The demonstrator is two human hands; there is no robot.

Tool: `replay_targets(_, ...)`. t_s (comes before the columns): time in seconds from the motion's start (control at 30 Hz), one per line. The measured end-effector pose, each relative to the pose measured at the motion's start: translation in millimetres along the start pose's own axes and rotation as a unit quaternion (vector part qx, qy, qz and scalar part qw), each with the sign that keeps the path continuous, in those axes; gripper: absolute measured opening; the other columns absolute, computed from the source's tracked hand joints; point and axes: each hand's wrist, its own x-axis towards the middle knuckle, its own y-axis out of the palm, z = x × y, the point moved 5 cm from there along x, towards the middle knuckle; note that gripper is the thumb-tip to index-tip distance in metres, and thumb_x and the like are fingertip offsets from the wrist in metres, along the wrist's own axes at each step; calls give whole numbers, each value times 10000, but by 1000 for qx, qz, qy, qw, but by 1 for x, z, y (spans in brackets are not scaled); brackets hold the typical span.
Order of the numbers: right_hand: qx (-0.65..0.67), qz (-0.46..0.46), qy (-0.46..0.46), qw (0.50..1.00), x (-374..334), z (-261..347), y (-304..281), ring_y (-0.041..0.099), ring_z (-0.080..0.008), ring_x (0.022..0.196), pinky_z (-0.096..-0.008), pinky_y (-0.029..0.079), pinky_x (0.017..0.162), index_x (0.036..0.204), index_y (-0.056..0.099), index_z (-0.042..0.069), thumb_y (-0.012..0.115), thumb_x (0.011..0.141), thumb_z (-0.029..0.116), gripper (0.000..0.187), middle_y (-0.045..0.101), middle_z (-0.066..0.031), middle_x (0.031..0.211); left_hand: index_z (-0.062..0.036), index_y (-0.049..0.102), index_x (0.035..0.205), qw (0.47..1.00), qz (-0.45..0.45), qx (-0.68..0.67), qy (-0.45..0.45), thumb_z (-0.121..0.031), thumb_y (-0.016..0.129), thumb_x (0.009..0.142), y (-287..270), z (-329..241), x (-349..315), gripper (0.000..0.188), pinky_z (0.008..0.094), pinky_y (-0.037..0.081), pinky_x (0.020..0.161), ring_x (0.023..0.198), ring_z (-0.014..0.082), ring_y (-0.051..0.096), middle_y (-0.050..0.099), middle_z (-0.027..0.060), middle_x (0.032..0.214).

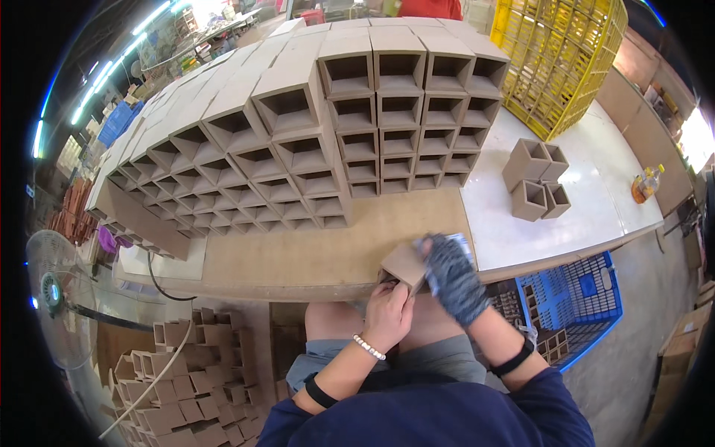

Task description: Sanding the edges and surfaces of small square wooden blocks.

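A brown square box [404,262] with an open end is tilted over the table's front edge. My bare left hand [389,311], with a beaded bracelet at its wrist, is closed on the box's lower edge, thumb outside. My right hand [454,281] wears a dark grey knitted glove and sits against the box's right side, its fingers curled and blurred. A pale bluish-white sheet-like piece [466,244] sticks out past the glove; what it is cannot be made out.
Stacked square boxes [298,149] form a tall wall across the table. Several more boxes [535,179] stand at right, by a yellow crate [558,59] and an amber bottle [647,184]. Below are a blue crate [573,305], a heap of boxes [186,387] and a fan [56,290].
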Motion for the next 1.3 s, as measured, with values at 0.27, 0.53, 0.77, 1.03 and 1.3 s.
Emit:
replay_targets(0.27, -24, -1, -139, 990, 2, 48, 6, 509, -307, 1004, -413, 384, 878, 1013, 528, -21, 494, 758, 95, 283, 531, -200, 1072, -8, 491, 906, 998, 1, -29, -53, -91, 575, 722, -4, 11, -5, 219, 412, 443, 699, 683, 354, 544, 548, 164, 656)
replay_targets(0.53, -77, -75, -124, 986, 5, 47, -7, 537, -294, 946, -386, 394, 866, 1001, 546, 11, 432, 790, 96, 254, 570, -163, 980, -23, 475, 889, 987, 7, -111, -119, -91, 578, 729, -1, 25, -1, 202, 410, 445, 602, 684, 343, 555, 564, 146, 695)
replay_targets(0.77, -97, -82, 67, 990, -10, -43, -11, 471, -329, 1080, -401, 350, 945, 1179, 461, 10, 409, 795, 23, 388, 491, -196, 1165, 5, 454, 1124, 951, 54, -234, -197, -106, 580, 790, 2, 34, -12, 374, 304, 458, 728, 846, 197, 600, 615, 109, 923)
replay_targets(1.03, -25, -94, 108, 989, -26, -34, -22, 443, -320, 1123, -392, 319, 986, 1237, 417, 12, 416, 714, -67, 529, 461, -192, 1213, 12, 476, 1102, 818, -52, -481, -312, -119, 528, 857, -3, 46, -13, 283, 240, 398, 821, 926, 112, 517, 574, 27, 993)
replay_targets(1.3, -38, 16, -122, 992, 18, 79, -6, 484, -316, 1068, -353, 356, 949, 1126, 493, -6, 462, 744, 15, 384, 518, -192, 1130, -10, 521, 863, 967, -102, -189, -138, -138, 601, 764, 11, 51, -20, 180, 345, 464, 586, 651, 301, 582, 584, 162, 720)
